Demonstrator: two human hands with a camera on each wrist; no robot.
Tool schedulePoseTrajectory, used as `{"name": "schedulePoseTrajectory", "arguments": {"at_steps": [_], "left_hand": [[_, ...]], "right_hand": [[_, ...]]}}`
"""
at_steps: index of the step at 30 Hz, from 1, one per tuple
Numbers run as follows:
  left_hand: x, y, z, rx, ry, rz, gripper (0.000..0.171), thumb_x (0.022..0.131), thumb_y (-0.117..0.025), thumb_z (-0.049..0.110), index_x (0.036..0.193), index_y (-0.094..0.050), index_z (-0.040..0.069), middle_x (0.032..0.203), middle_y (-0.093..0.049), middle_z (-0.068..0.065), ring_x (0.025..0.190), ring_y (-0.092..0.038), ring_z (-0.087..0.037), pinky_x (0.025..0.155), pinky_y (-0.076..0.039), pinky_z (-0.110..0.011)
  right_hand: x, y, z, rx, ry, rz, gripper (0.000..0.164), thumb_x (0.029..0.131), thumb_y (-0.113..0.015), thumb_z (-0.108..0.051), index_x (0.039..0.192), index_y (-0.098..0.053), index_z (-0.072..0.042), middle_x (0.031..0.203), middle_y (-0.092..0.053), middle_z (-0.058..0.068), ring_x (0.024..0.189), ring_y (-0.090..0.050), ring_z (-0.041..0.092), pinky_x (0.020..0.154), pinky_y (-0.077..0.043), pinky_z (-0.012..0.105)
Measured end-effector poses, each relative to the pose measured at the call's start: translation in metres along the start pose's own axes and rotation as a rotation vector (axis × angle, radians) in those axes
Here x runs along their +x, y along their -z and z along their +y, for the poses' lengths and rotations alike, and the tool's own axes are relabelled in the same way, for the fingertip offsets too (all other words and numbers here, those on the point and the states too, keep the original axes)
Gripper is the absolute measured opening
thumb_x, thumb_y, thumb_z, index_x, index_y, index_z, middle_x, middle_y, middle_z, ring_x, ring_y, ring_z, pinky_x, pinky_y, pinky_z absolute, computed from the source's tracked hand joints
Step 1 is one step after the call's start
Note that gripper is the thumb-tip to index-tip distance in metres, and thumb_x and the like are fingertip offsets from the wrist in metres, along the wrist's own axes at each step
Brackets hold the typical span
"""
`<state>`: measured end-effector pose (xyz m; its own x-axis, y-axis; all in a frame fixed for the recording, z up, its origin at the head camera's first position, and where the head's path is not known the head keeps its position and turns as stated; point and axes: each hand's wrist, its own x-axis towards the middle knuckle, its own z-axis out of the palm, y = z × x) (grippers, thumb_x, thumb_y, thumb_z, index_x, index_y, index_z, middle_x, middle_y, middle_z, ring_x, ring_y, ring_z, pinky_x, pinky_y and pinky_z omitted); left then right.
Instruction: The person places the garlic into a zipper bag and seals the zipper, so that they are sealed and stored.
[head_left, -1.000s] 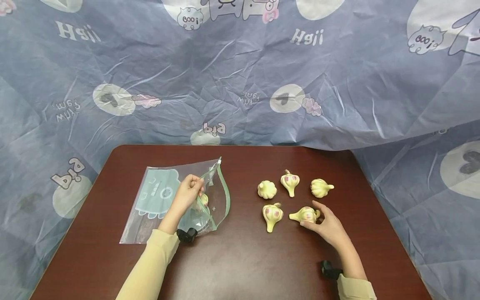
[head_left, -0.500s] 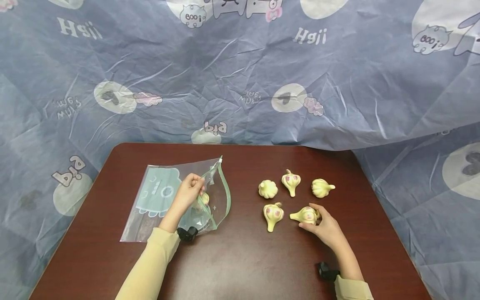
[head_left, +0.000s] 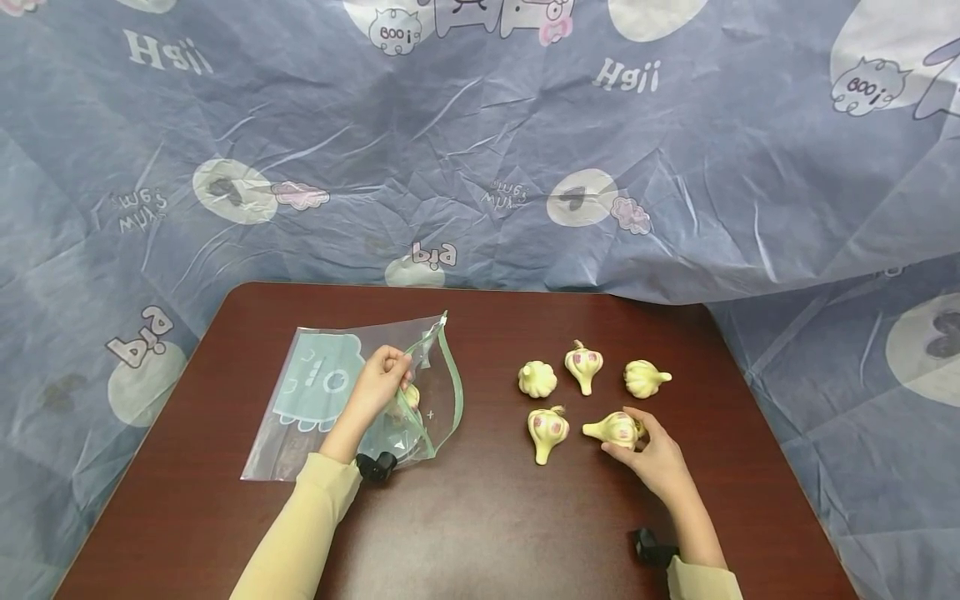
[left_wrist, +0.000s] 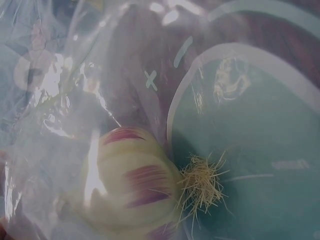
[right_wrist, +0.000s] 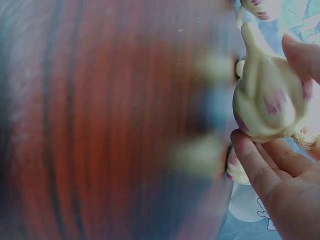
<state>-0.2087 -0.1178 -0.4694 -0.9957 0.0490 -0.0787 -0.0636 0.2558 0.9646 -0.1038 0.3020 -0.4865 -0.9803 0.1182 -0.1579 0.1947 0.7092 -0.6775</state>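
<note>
In the head view my left hand (head_left: 380,383) pinches the green-edged mouth of a clear zip bag (head_left: 318,379) with a pale green cartoon print. The mouth gapes to the right. Inside lies a garlic bulb (left_wrist: 132,185), seen through the plastic with purple streaks and a tuft of roots. At the right, my right hand (head_left: 654,458) holds another garlic bulb (head_left: 615,429) between thumb and fingers, its stem pointing left. The right wrist view shows the thumb on one side of this bulb (right_wrist: 270,95) and fingertips against the other.
Several more garlic bulbs lie near the right hand: one in front (head_left: 548,429), one at left rear (head_left: 537,379), one at the back (head_left: 583,367), one at right rear (head_left: 645,378). A brown table (head_left: 480,525) carries everything. Blue printed cloth (head_left: 480,150) hangs behind.
My right thumb and fingers have closed in around the garlic bulb. The left hand keeps its pinch on the bag's edge. The head view has shifted slightly.
</note>
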Motion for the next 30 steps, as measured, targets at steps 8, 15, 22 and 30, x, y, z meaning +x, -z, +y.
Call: {"name": "schedulePoseTrajectory", "arguments": {"at_steps": [8, 15, 22, 30], "left_hand": [[0.000, 0.001, 0.001, 0.006, -0.002, -0.003, 0.017, 0.102, -0.053, 0.017, 0.097, -0.051, 0.001, 0.066, -0.056, 0.004, 0.056, -0.053, -0.008, 0.058, -0.039, -0.020], [0.000, 0.001, 0.001, 0.003, 0.003, -0.002, 0.017, 0.102, -0.053, 0.017, 0.098, -0.051, 0.001, 0.067, -0.056, 0.003, 0.056, -0.053, -0.008, 0.059, -0.040, -0.020], [-0.001, 0.001, 0.000, 0.008, 0.007, 0.000, 0.016, 0.102, -0.053, 0.016, 0.098, -0.052, 0.001, 0.067, -0.056, 0.004, 0.056, -0.053, -0.008, 0.059, -0.040, -0.020], [-0.001, 0.001, 0.001, 0.004, 0.008, -0.001, 0.015, 0.101, -0.054, 0.015, 0.097, -0.052, 0.001, 0.066, -0.056, 0.003, 0.056, -0.053, -0.008, 0.059, -0.040, -0.020]], "right_hand": [[0.000, 0.005, -0.011, 0.035, 0.032, 0.059, 0.078, 0.084, -0.079, -0.034, 0.147, -0.039, -0.009, 0.147, -0.042, 0.026, 0.123, -0.056, 0.045, 0.095, -0.051, 0.051], [0.003, 0.008, -0.027, 0.050, 0.078, 0.107, 0.078, 0.083, -0.080, -0.035, 0.147, -0.041, -0.010, 0.143, -0.048, 0.025, 0.119, -0.060, 0.040, 0.089, -0.055, 0.042], [0.007, 0.009, -0.054, 0.052, 0.144, 0.137, 0.077, 0.081, -0.081, -0.035, 0.146, -0.044, -0.013, 0.141, -0.051, 0.020, 0.114, -0.063, 0.035, 0.085, -0.053, 0.039], [0.016, 0.002, -0.085, 0.132, 0.228, 0.113, 0.077, 0.079, -0.084, -0.027, 0.144, -0.045, -0.010, 0.145, -0.049, 0.015, 0.124, -0.057, 0.033, 0.097, -0.050, 0.047]]}}
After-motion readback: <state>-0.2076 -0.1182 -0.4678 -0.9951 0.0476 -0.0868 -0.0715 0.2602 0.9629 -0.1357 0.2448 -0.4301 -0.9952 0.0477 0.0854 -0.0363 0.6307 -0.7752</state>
